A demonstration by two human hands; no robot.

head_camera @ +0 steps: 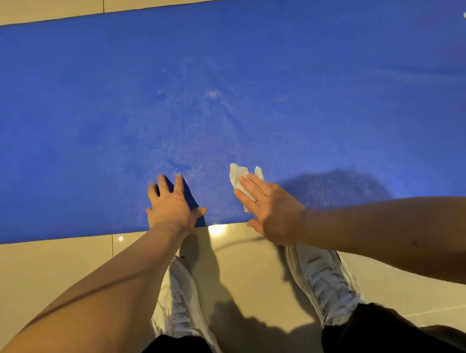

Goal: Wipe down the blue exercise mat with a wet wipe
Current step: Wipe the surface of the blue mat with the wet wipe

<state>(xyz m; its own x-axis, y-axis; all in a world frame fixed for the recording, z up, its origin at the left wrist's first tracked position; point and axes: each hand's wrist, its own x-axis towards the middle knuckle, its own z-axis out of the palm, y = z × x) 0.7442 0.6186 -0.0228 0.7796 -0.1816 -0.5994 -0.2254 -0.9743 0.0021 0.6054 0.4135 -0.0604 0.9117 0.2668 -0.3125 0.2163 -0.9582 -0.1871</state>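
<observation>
The blue exercise mat (65, 126) lies flat across the tiled floor, running left to right, with white lettering at its right end. My left hand (172, 207) rests flat on the mat's near edge, fingers spread. My right hand (270, 210) presses a crumpled white wet wipe (237, 175) onto the mat near the same edge with straight fingers. Most of the wipe is hidden under the palm and fingers. A paler, speckled patch shows on the mat just beyond both hands.
Beige glossy floor tiles (42, 273) surround the mat. My two white sneakers (324, 280) and black trouser legs stand on the tiles just short of the mat's near edge. A bright light reflection sits on the tile between my hands.
</observation>
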